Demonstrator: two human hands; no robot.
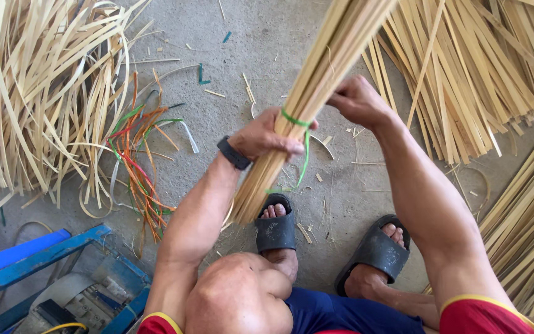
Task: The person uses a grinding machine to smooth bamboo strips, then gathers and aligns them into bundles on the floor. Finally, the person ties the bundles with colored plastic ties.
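**While both hands close on it, the strip bundle stands slanted over the floor**

Where the left hand wraps it, the bundle of pale split strips is cinched by a green tie, whose loose tail hangs down just below the knuckles. That hand is clamped around the bundle at the tie, fingers curled over the front. The right hand sits just beside it on the far side of the bundle, fingers closed near the tie; whether it pinches the tie or the strips cannot be told. The bundle's lower end points down toward the left sandal, below the left hand; its upper end runs out of view above both hands.

The strips look light, stiff along their length yet springy, and smooth enough to slide past one another, so they would likely fan out away from the tie. The firmest hold is probably right at the tie. Thin edges may splinter.

Loose strips lie well to the left of the left hand, with coloured ties nearer.
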